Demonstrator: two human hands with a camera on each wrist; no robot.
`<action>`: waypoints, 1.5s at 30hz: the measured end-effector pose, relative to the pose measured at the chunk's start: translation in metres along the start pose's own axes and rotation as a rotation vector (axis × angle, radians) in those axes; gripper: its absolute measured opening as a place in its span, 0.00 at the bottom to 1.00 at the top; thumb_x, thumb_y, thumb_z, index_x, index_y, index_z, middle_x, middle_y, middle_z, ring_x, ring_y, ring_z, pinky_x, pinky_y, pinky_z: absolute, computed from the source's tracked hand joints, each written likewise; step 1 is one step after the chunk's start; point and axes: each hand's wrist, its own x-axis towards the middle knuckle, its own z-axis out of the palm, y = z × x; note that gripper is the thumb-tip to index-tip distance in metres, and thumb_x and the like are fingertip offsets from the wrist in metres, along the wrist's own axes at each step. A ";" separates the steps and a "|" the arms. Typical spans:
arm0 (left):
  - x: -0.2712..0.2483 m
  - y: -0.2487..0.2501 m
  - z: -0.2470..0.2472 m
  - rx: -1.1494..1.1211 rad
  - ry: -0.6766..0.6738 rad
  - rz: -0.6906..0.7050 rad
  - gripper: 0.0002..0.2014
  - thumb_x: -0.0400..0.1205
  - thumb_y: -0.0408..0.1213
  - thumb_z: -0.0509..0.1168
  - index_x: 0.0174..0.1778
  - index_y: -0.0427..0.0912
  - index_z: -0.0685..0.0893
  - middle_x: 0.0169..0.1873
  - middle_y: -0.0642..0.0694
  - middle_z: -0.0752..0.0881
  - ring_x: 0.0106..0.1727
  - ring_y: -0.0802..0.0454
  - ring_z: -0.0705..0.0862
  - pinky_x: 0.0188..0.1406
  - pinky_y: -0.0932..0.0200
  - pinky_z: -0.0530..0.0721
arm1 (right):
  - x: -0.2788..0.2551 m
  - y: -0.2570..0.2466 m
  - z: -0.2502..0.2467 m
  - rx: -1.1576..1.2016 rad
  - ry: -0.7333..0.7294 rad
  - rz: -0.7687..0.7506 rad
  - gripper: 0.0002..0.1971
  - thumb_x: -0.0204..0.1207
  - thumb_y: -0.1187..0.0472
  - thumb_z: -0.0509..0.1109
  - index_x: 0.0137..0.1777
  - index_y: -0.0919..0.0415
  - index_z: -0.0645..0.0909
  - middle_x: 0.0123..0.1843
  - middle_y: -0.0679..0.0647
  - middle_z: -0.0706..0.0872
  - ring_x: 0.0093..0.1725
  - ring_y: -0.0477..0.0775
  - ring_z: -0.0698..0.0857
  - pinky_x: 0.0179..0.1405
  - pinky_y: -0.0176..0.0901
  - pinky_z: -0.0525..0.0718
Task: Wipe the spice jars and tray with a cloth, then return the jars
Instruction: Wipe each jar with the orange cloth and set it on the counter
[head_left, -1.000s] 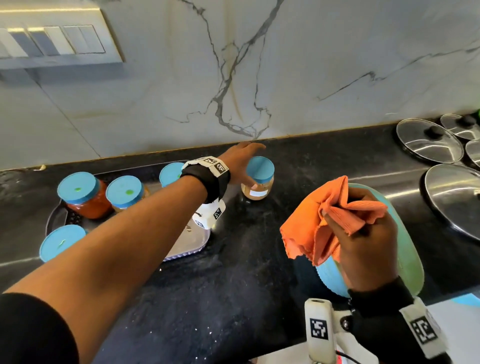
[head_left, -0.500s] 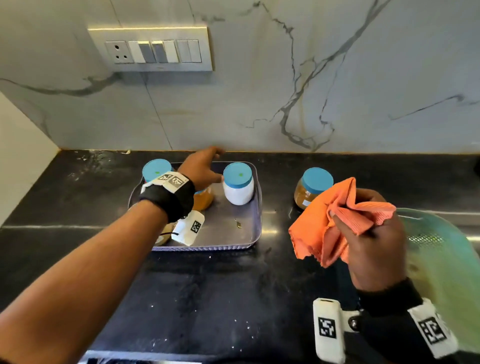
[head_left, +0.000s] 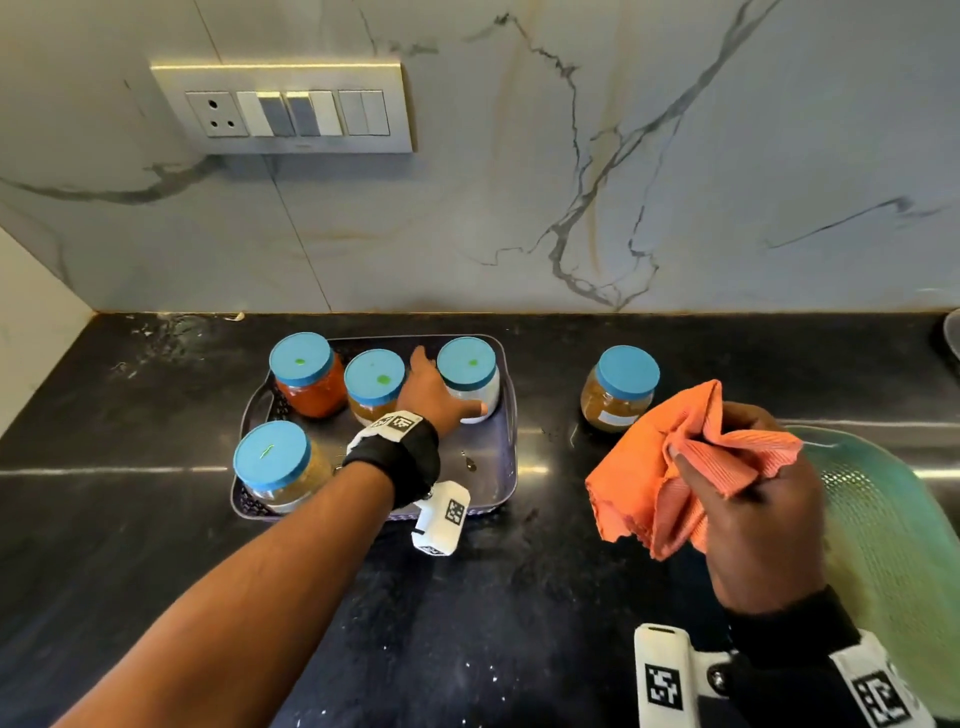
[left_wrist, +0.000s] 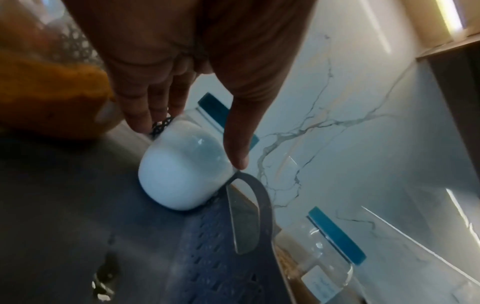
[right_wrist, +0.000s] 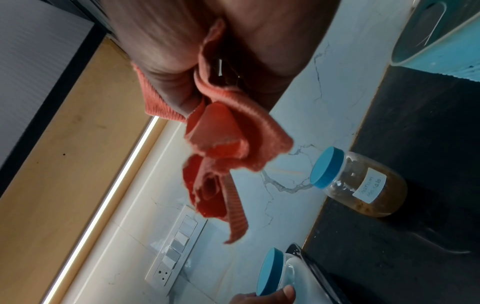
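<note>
The white jar (head_left: 470, 382) stands upright at the back right corner of the tray (head_left: 496, 467), its blue lid on; the left hand (head_left: 428, 397) is around it, thumb on the near side and fingers reaching down its far left side, and the left wrist view shows the thumb touching the glass while the fingers (left_wrist: 140, 111) lie just beside it, so the grasp looks loose rather than tight. Three more jars share the tray: a red jar (head_left: 309, 376) at the back left, an amber jar (head_left: 371, 387) just beside it and close to the left hand, and a jar at the front left (head_left: 278, 467). A brown jar (head_left: 618, 387) with a paper label stands alone on the black counter (head_left: 493, 597), to the right of the tray and apart from it; it lies between the two hands, nearer the right. The right hand (head_left: 753, 519) is raised above the counter, fingers curled round a bunched orange cloth (head_left: 654, 483) that hangs from it; behind this hand lies a green strainer (head_left: 872, 519). On the marble wall (head_left: 519, 208) above the tray sits a switch panel (head_left: 283, 109).
</note>
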 end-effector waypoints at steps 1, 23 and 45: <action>0.002 -0.002 0.002 -0.019 -0.011 -0.008 0.58 0.68 0.38 0.85 0.86 0.39 0.53 0.79 0.39 0.74 0.80 0.38 0.73 0.80 0.41 0.71 | 0.000 0.000 -0.001 -0.005 -0.004 0.002 0.22 0.71 0.79 0.75 0.49 0.48 0.81 0.46 0.28 0.88 0.49 0.30 0.86 0.48 0.19 0.79; 0.000 -0.002 -0.008 0.064 -0.058 0.252 0.46 0.65 0.43 0.86 0.76 0.43 0.68 0.68 0.46 0.82 0.67 0.47 0.82 0.63 0.55 0.82 | 0.003 0.008 0.004 -0.027 -0.001 -0.006 0.21 0.70 0.78 0.76 0.49 0.49 0.82 0.46 0.31 0.89 0.49 0.33 0.87 0.48 0.21 0.81; -0.154 -0.017 -0.075 -0.227 0.094 0.720 0.48 0.63 0.42 0.88 0.72 0.65 0.66 0.65 0.64 0.82 0.64 0.65 0.84 0.60 0.66 0.83 | 0.008 -0.088 0.095 -0.549 -0.411 -0.794 0.16 0.76 0.60 0.66 0.59 0.59 0.90 0.60 0.54 0.89 0.60 0.59 0.88 0.58 0.54 0.87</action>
